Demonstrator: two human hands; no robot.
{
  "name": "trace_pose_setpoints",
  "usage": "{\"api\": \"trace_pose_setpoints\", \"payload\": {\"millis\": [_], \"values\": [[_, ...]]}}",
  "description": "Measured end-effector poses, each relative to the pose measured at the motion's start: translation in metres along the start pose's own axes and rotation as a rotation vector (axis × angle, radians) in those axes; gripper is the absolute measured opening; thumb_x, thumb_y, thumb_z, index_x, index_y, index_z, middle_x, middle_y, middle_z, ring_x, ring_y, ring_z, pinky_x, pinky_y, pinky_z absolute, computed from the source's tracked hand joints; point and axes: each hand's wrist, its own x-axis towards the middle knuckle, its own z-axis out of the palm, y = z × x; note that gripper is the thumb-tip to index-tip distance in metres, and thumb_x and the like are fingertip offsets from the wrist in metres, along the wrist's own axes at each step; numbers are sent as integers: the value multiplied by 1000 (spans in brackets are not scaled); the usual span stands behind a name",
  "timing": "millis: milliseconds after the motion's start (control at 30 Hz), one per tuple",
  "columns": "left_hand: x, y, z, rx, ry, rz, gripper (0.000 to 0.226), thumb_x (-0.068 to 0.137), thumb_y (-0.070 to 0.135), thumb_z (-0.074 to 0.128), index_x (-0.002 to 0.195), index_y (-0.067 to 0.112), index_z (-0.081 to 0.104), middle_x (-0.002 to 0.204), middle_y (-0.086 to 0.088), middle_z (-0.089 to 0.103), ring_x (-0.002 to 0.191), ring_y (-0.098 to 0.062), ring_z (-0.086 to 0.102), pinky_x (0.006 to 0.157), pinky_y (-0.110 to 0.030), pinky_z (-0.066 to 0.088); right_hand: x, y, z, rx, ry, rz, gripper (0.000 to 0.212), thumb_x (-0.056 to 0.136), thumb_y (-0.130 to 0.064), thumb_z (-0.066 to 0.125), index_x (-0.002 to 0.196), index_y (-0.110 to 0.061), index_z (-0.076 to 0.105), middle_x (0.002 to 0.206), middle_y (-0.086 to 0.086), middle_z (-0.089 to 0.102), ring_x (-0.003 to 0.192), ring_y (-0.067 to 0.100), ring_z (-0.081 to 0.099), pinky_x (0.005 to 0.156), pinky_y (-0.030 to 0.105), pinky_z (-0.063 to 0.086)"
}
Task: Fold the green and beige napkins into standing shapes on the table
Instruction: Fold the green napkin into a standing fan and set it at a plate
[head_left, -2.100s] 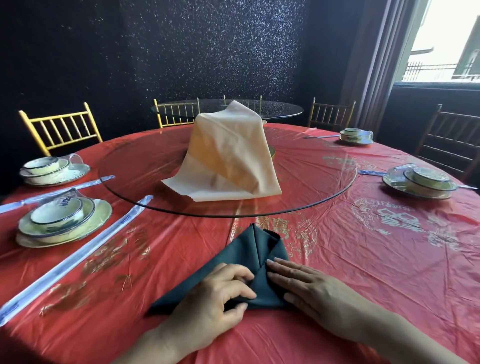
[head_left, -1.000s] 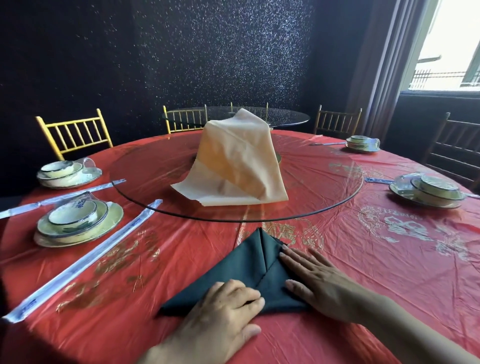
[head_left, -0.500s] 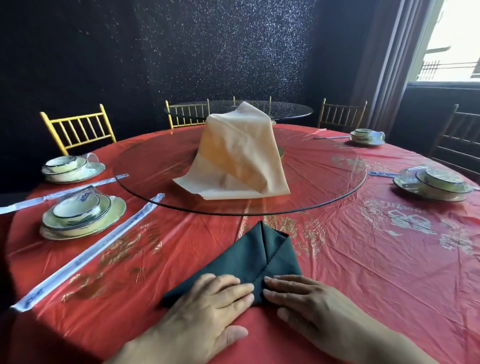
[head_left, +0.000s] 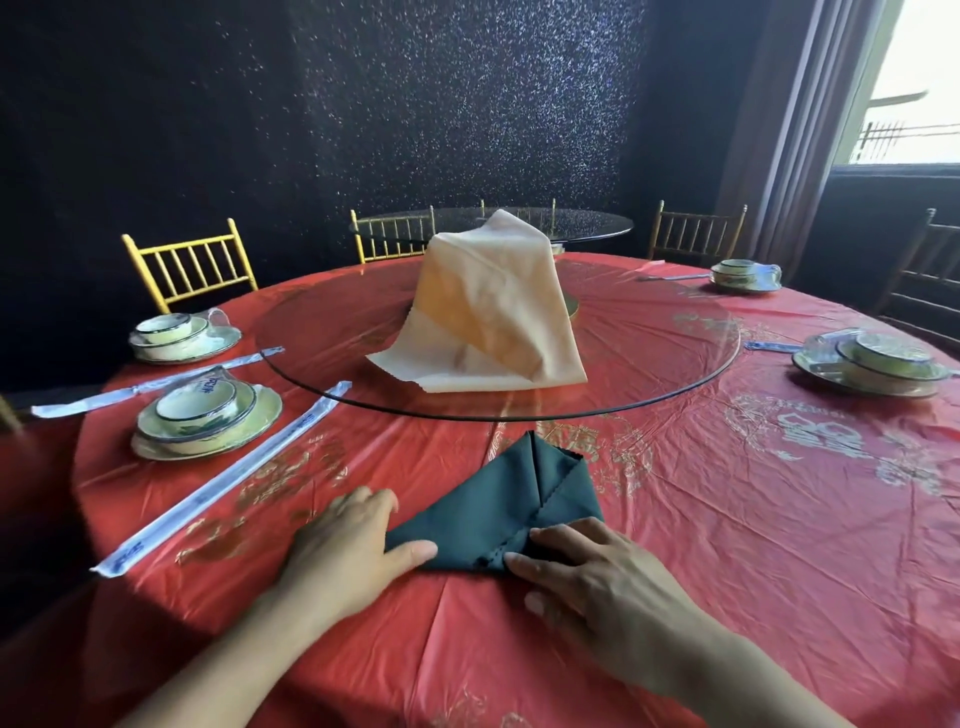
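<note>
A dark green napkin (head_left: 511, 496) lies flat on the red tablecloth (head_left: 727, 519) in front of me, folded into a pointed shape with its tip toward the glass turntable. My left hand (head_left: 348, 540) covers its left corner, thumb on top of the cloth and fingers over its edge. Flat on the napkin's near right part lies my right hand (head_left: 587, 566), pressing it down. A beige napkin (head_left: 493, 312) is draped in a tall heap over something on the glass turntable (head_left: 649, 374).
Place settings of stacked bowls and plates stand at the left (head_left: 205, 410), far left (head_left: 179, 335), right (head_left: 878, 364) and far right (head_left: 743, 275). Wrapped chopsticks (head_left: 223, 478) lie left of my hands. Gold chairs (head_left: 189, 265) ring the table.
My left hand slid left along the green napkin to its left corner. My right hand stayed flat on the near right part. The napkin's left side now looks shorter.
</note>
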Motion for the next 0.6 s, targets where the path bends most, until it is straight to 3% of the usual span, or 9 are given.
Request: {"api": "trace_pose_setpoints", "payload": {"millis": [100,200,267,367,467,533,600], "values": [[9,0,-9,-83,-118,-59,40,79,60,57,91,23,50,91,8,49,92,-15,53,73,-29,39,1,-3,1,-9,14,19,45,95,-53,22,115,-38,60,105,-14,62,86,10,61,72,24,55],[17,-3,-14,-238,-191,-51,35,76,48,68,70,21,47,80,8,44,73,-9,45,63,-26,33,1,-2,2,-22,8,28,45,94,-53,21,115,-41,58,107,-15,61,89,9,61,73,24,54],[18,-3,-17,-418,-221,-50,31,78,33,71,72,17,45,74,5,48,62,-7,43,54,-23,30,0,-2,2,-13,-11,40,44,94,-55,21,116,-42,57,110,-14,60,92,10,60,75,24,53],[12,8,-24,-948,-256,-78,23,80,10,69,83,11,46,66,-3,56,47,-7,51,43,-19,33,0,-1,1,11,-31,67,44,93,-57,22,116,-43,57,115,-10,55,98,11,59,80,27,51],[2,22,-23,-1354,-279,16,37,68,4,75,96,6,51,76,-8,64,62,-13,62,55,-19,50,2,2,1,78,-82,93,49,89,-63,21,120,-44,53,115,-8,48,103,13,53,87,31,46],[-1,31,-13,-1260,-231,143,47,63,8,76,105,16,57,91,-5,65,78,-10,61,73,-18,52,5,4,-2,124,-142,109,61,83,-72,14,124,-46,50,109,-11,42,105,11,46,92,30,40],[-1,38,2,-965,-58,293,47,63,20,75,105,34,58,100,3,61,82,0,58,79,-13,46,8,7,-8,177,-212,135,69,76,-79,15,126,-45,49,104,-17,38,107,5,38,96,27,34]]}}
